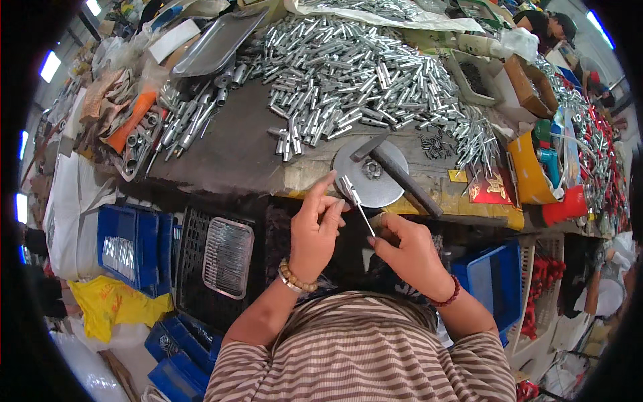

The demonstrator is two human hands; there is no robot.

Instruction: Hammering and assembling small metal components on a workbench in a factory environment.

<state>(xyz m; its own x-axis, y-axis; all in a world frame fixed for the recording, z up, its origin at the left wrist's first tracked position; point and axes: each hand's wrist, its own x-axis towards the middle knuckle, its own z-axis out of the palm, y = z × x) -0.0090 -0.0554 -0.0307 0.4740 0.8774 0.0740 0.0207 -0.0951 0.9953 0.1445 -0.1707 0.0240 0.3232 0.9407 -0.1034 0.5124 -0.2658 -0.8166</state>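
Observation:
A thin bright metal rod with a thicker slotted head (351, 192) slants upward in front of my chest. My right hand (416, 253) pinches its lower end between thumb and fingers. Close to the rod's thick end is my left hand (313, 231), its fingers curved and apart; no grip on the rod shows. Just beyond lies a round grey metal plate (348, 158) on the bench edge, with small dark bits at its middle. A hammer (402, 175) rests across this plate, its head at the far side and its handle toward my right hand.
A large heap of metal sleeves (362, 74) covers the bench behind the plate. Thin rods (477, 142) and small dark pins (437, 145) lie to the right. Below the bench stand blue bins (494, 281) and a black crate holding a metal tray of rods (228, 258).

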